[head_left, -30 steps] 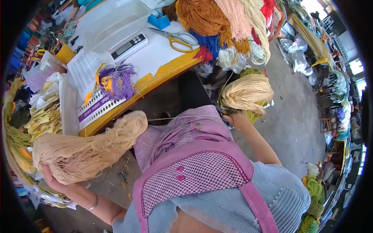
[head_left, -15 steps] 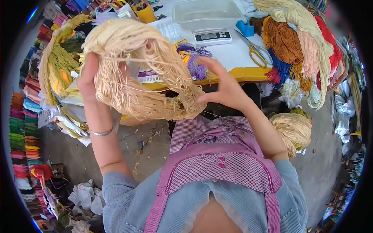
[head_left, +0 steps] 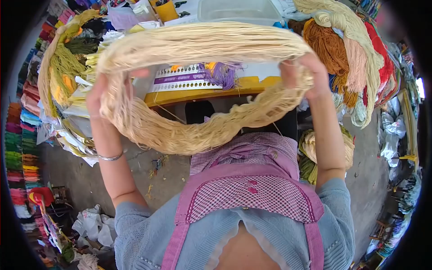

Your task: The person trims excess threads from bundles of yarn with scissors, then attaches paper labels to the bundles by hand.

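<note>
A large skein of cream thread (head_left: 202,42) is stretched into a wide loop in front of my body, above the table's front edge. My left hand (head_left: 98,92) is inside its left end, fingers curled round the strands and partly covered by them. At the opposite end, my right hand (head_left: 310,74) has its fingers hooked through the loop, gripping the thread. The upper run is fairly straight, while the lower run sags and looks crinkled. Through the loop I see a white and purple card with holes (head_left: 180,77) and a purple thread bundle (head_left: 225,74) on the table.
Thread skeins in brown (head_left: 326,47), peach, red and cream hang over the table's right side. Olive and yellow skeins (head_left: 69,67) lie at the left beside papers. A clear plastic tub (head_left: 238,11) stands behind. Another cream skein (head_left: 346,146) is low on my right.
My right hand has moved right and up, from beside the skein into its right end. The skein has gone from a bunched loop to a wide, stretched one.
</note>
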Demonstrator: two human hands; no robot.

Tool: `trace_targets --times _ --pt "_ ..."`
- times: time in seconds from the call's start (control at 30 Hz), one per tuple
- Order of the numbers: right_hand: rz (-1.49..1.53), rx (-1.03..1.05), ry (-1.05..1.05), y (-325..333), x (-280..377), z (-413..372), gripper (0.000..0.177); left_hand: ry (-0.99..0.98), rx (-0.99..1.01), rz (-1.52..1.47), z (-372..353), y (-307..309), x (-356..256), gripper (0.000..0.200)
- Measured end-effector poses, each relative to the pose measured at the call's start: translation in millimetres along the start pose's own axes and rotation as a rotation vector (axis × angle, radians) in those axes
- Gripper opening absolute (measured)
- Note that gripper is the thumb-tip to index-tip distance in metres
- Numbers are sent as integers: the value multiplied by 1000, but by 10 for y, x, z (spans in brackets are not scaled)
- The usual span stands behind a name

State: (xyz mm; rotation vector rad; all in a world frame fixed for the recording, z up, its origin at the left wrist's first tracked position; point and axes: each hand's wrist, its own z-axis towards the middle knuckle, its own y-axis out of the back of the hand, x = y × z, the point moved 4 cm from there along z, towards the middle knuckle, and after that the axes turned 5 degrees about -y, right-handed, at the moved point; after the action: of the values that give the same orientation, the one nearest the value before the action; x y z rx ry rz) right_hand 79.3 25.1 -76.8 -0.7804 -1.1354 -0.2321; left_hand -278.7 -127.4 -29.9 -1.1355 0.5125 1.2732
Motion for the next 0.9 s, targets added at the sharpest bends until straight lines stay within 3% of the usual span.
trace_targets --times 0.07,0.2,0.23,0.33,0.4,0.47,0.53,0.57,0.63,0.67,0.7,0.73,0.8,0.83,0.9 --pt "133 223 11 -1 222 -56 22 195 264 84 -66 119 209 71" --pt "399 181 156 97 564 -222 21 414 377 265 -240 -107 440 79" --pt "364 195 183 177 660 -276 23 502 524 392 -249 -137 548 70" --pt "283 332 160 -41 828 -298 36 677 543 578 -330 -188 864 56" --pt "178 203 49 -342 834 -383 41 610 536 592 -322 -183 1037 51" --pt "183 74 94 -518 741 -422 48 607 565 587 -325 -185 1205 49" --pt "144 -23 135 -506 696 -452 59 472 617 606 -335 -283 1345 50" --pt "148 -10 136 -515 678 -452 58 -172 572 1030 -330 -313 1338 43" --pt "323 185 73 -647 568 -363 58 3 454 663 -350 -679 1144 35" --pt "412 283 10 -734 469 -319 58 82 549 231 -431 -836 1156 28" --pt "470 359 -40 -807 379 -274 58 15 704 114 -522 -1096 1138 21" --pt "487 392 -67 -855 293 -256 58 167 547 210 -685 -1392 1121 13" --pt "205 289 57 -824 199 -250 56 177 499 132 -787 -1769 1514 12" --pt "63 239 122 -816 165 -250 55 583 330 392 -743 -2042 1426 14" --pt "68 188 174 -777 279 -412 54 432 399 -114 -1032 -1870 2150 23"
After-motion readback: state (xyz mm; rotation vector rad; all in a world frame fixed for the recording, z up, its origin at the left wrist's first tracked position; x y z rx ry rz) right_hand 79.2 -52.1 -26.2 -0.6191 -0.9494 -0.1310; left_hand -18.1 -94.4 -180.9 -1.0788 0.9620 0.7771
